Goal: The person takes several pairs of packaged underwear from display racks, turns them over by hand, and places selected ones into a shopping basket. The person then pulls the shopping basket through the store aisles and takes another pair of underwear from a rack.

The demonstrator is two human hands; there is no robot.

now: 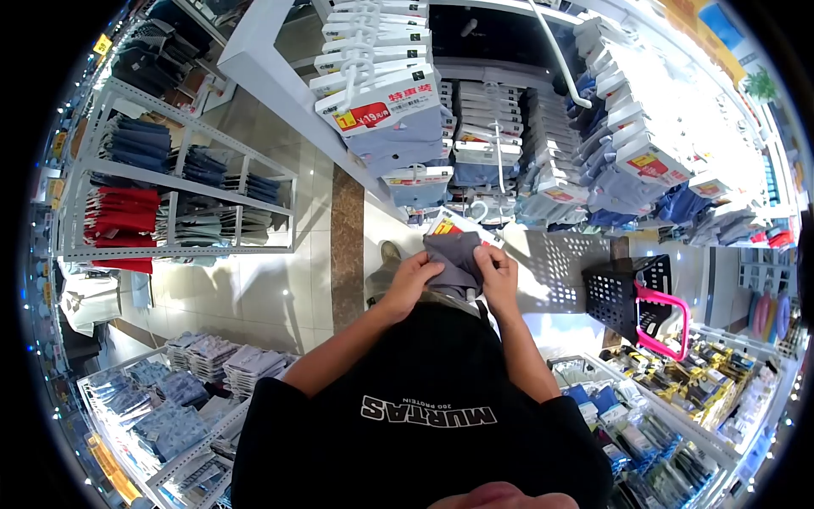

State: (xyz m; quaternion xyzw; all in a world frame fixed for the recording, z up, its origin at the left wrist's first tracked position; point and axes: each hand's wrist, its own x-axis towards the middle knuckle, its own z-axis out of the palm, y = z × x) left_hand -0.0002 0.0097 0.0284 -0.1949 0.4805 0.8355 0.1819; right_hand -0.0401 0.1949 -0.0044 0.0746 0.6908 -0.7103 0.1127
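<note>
Both my hands grip a piece of dark grey folded fabric (456, 261), held in front of my waist; it looks like a pair of underpants, though its full shape is hidden by the folds. My left hand (414, 278) pinches its left edge between thumb and fingers. On the opposite edge, my right hand (497, 273) has its fingers closed around the cloth. A white cardboard hanger card (469, 226) with a red and yellow price label stands just beyond the fabric, its hook pointing away from me. Whether the card is attached to the cloth is hidden.
Ahead hang rows of carded garments (394, 110) on hooks. A black shopping basket (623, 293) with a pink handle is at the right. Shelving with folded clothes (127, 216) stands at the left. Display bins with packaged goods (182, 390) flank me on both sides.
</note>
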